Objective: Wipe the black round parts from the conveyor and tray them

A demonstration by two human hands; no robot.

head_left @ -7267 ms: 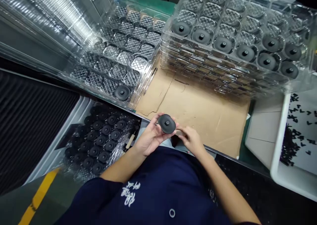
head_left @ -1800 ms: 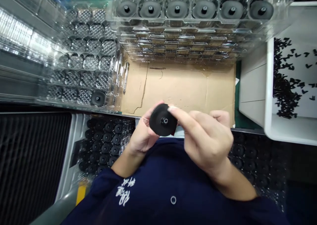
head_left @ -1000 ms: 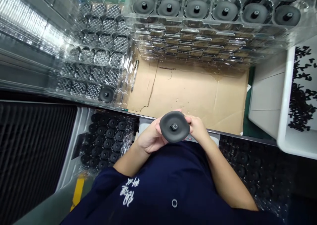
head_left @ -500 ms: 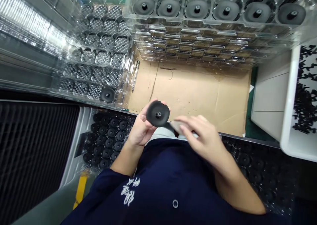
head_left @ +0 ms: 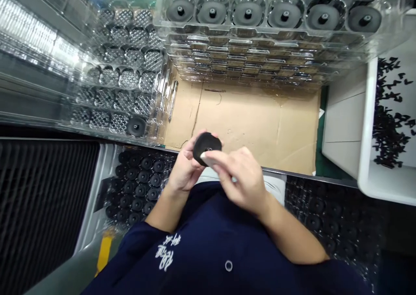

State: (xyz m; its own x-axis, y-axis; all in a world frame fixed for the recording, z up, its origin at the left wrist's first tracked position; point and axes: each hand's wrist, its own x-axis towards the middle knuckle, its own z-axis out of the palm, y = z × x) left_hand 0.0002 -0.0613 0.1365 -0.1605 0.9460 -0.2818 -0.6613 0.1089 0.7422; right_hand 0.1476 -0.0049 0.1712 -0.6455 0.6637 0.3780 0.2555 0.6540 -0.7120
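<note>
Head view showed us the counter (head_left: 328,167), its green top partly covered by clear trays and cardboard. At the far side we saw the tall stack of clear trays (head_left: 247,54), its top one carrying dark discs (head_left: 248,13), six along the front row and more behind. To the left of that stack lay the pocketed clear tray (head_left: 121,76), a single disc (head_left: 135,126) sitting in its near right corner pocket. The cardboard sheet (head_left: 250,121) lay flat between them and us. Lower left, we had the black ribbed crate (head_left: 45,191) and, beside it, the batch of black discs (head_left: 138,186) in clear plastic. The white bin (head_left: 367,134) stood to the right of the cardboard.

Our right grip (head_left: 245,180) was closed, thumb and fingers together on a pale piece (head_left: 210,160) that they partly covered. Our left grip (head_left: 183,169) was clamped on the rim of the held disc (head_left: 205,142), which we had raised and tilted by the cardboard's near edge, its stub partly hidden by our right fingers. The slim pen (head_left: 173,100) lay beside the pocketed tray. Smallest were the loose black bits (head_left: 388,139) heaped and scattered in the bin.
</note>
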